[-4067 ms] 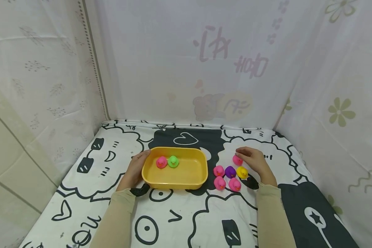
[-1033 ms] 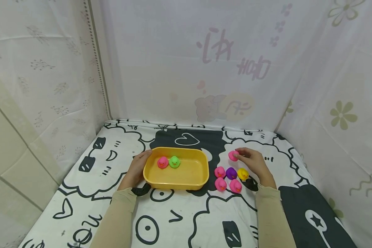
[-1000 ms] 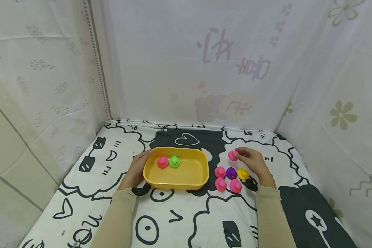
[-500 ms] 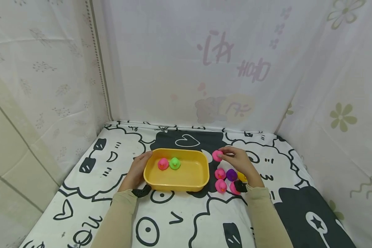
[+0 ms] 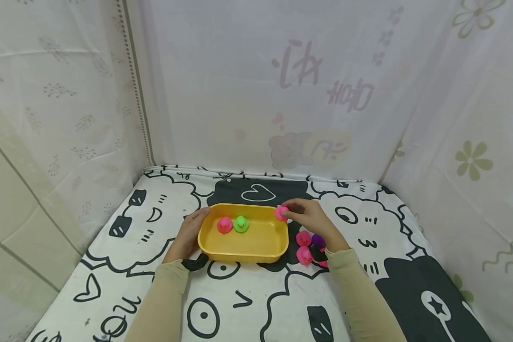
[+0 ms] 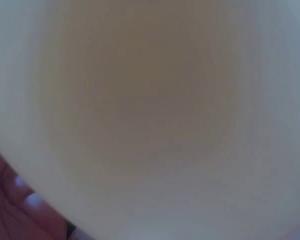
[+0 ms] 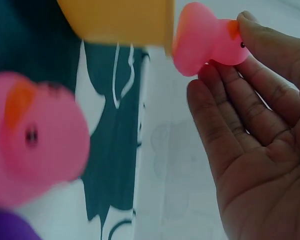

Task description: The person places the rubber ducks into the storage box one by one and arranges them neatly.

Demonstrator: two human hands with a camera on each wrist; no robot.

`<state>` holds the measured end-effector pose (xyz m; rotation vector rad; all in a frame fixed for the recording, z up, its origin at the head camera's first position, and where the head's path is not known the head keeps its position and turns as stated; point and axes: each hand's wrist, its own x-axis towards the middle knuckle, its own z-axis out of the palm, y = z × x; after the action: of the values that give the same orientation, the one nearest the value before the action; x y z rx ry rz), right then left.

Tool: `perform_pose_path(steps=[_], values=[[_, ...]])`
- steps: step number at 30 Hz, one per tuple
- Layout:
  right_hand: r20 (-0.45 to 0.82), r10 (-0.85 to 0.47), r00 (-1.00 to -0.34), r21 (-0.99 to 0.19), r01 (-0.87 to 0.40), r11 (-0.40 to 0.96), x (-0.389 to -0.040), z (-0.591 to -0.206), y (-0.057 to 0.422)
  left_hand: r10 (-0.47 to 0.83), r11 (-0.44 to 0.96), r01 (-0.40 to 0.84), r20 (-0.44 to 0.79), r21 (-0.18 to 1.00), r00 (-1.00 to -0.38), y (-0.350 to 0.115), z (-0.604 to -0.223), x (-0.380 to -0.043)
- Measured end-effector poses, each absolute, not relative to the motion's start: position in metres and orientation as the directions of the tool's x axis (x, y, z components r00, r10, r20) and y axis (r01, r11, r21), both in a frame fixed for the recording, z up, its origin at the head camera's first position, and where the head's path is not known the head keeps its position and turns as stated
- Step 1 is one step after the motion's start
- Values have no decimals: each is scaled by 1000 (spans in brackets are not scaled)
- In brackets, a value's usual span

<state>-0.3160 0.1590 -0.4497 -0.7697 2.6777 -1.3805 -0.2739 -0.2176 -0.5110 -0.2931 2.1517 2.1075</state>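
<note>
At the far left hangs a pale curtain (image 5: 68,95) with leaf sprigs on it. Next comes the left hand (image 5: 191,233), with a black strap (image 5: 195,262) at its wrist and a beige sleeve (image 5: 160,304) below. Its fingers grip the left end of the yellow tray (image 5: 256,246) (they are mostly hidden along its wall, and the left wrist view is largely a blurred pale surface). The tray lies on a black-and-white printed cloth (image 5: 235,313).

Inside the tray, towards its left side, a pink duck (image 5: 224,225) sits just beside a green duck (image 5: 241,224). At the tray's far right corner is the held pink duck (image 5: 280,213); whether it touches the rim, I cannot tell. The right hand (image 5: 314,221) pinches it between thumb and fingertips, reaching in from the right.

Just right of the tray, on the cloth, sit a near pink duck (image 5: 305,255) and, behind it, a far pink duck (image 5: 303,238). Beside them is a purple duck (image 5: 318,241), and a sliver of another pink duck (image 5: 323,264) shows past the black wrist device (image 5: 318,253). Flower prints mark the curtain on the right.
</note>
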Motion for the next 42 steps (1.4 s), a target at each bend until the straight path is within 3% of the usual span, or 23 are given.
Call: perform_pose_path(steps=[23,42], values=[[89,-620,-780,-679,-503,535,-324,-454,94,-47,-10,-225,-225,974,-973,-219,-513,-276],[68,-626,-777,-493,-571,656,-325,-468,82,-38,-8,-215,-215,977,-976,-218,-512,-274]])
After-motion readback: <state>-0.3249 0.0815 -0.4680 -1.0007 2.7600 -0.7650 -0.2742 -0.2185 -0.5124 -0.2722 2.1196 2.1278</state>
